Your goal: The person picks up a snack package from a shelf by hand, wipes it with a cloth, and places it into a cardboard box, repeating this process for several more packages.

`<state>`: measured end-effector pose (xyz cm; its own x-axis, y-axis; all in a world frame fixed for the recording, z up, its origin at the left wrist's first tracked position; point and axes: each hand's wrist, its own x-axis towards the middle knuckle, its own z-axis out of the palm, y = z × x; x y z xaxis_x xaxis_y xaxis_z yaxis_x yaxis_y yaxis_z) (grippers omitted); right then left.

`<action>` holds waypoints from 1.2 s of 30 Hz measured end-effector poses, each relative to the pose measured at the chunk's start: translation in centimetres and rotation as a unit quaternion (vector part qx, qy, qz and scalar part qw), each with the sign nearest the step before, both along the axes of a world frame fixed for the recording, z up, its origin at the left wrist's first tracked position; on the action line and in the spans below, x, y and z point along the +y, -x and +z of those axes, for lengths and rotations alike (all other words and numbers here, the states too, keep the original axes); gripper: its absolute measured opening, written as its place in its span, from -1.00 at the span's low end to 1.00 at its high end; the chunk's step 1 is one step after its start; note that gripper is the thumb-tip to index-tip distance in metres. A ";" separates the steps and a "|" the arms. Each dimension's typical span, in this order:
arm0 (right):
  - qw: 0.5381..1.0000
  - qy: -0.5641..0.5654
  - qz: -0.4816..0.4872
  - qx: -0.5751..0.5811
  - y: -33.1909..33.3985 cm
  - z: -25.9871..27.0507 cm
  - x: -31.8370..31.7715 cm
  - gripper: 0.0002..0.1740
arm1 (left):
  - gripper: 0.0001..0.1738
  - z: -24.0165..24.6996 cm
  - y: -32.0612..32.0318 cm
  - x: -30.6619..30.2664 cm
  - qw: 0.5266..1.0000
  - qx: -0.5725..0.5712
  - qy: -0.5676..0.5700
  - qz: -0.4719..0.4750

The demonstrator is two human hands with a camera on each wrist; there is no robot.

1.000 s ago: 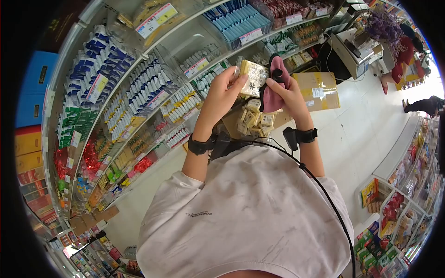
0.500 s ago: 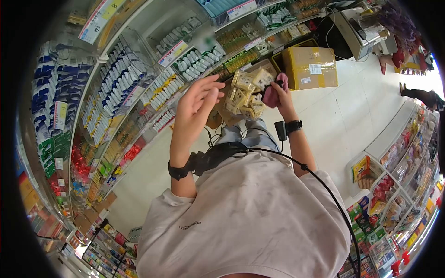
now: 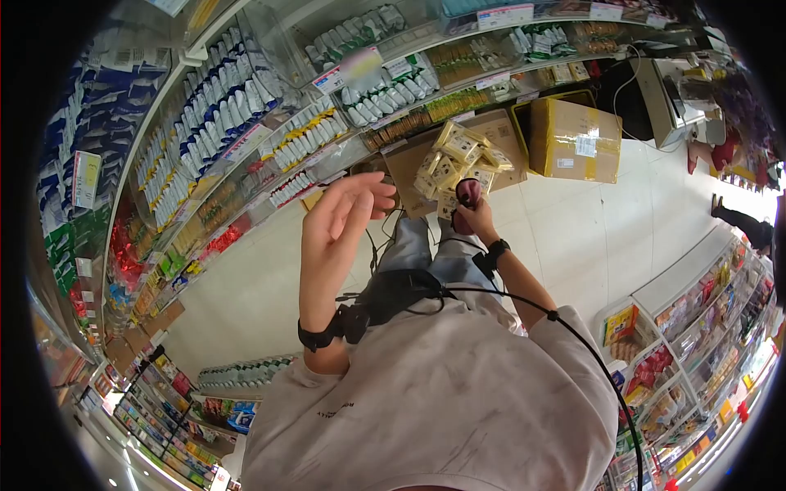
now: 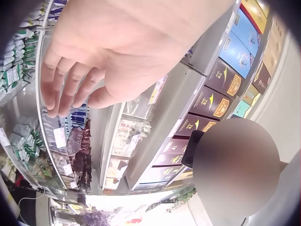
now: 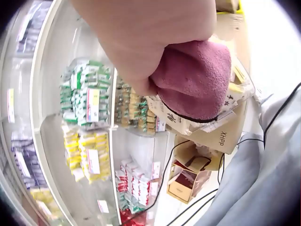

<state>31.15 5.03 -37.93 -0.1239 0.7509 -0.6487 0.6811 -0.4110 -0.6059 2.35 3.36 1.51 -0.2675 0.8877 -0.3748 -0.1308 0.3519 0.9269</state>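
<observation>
My right hand (image 3: 477,217) grips a dusky-pink cloth with dark edging (image 5: 195,77) at the near side of a pile of clear-wrapped, cream-yellow packets (image 3: 450,155). In the right wrist view the cloth bulges out below the hand and overlaps the packets, covering some of them. The pile lies on brown cardboard (image 3: 403,173) by the lowest shelf. My left hand (image 3: 340,217) is raised to the left of the pile, holding nothing. Its fingers are slightly bent and apart from the thumb, as the left wrist view (image 4: 113,52) also shows.
A taped cardboard box (image 3: 585,143) stands on the floor right of the pile. Shelves of small wrapped snacks (image 3: 225,110) curve along the left and front. Black cables (image 5: 164,188) hang near my legs, and a smaller open carton (image 5: 188,181) sits below. Another display rack (image 3: 688,319) is at right.
A second ago both hands held up a packet and the cloth. The packet has left my left hand, which moved left and stays raised. My right hand lowered the cloth toward the pile's near side.
</observation>
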 end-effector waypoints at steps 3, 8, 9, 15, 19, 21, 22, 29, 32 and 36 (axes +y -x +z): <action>0.981 -0.121 0.152 -0.004 3.3 1.9 0.6 -0.45 | -0.65 -0.5 0.8 -1.0 1.000 -0.014 -0.002 0.002; 0.933 -0.219 0.286 -0.013 7.7 1.0 -0.3 -0.43 | -0.65 -2.1 1.9 -2.7 0.999 -0.033 0.041 0.014; 0.926 -0.234 0.296 -0.017 8.4 0.6 -0.4 -0.44 | -0.65 -2.4 2.1 -3.0 0.998 -0.037 0.046 0.019; 0.921 -0.236 0.307 -0.034 9.9 -2.6 -1.6 -0.50 | -0.70 -4.0 3.7 -5.2 0.995 -0.050 0.088 0.014; 0.916 -0.249 0.307 -0.071 10.4 -4.7 -1.2 -0.53 | -0.70 -5.4 4.7 -6.5 0.992 -0.060 0.110 0.017; 0.912 -0.258 0.307 -0.082 10.8 -5.6 -1.3 -0.53 | -0.71 -6.2 5.2 -6.9 0.992 -0.056 0.116 0.008; 0.909 -0.265 0.308 -0.087 11.1 -6.0 -1.4 -0.53 | -0.71 -6.5 5.3 -7.1 0.992 -0.059 0.115 0.012; 0.921 -0.302 0.218 -0.112 12.9 -7.6 -1.1 -0.48 | -0.71 -7.5 5.6 -8.2 0.989 -0.066 0.123 0.045; 0.919 -0.310 0.212 -0.119 12.6 -6.9 -0.7 -0.47 | -0.69 -10.5 6.0 -8.6 0.988 -0.089 0.121 0.039; 0.929 -0.293 0.200 -0.104 12.2 -6.7 -1.0 -0.44 | -0.62 -19.5 6.5 -8.4 0.983 -0.122 0.140 -0.002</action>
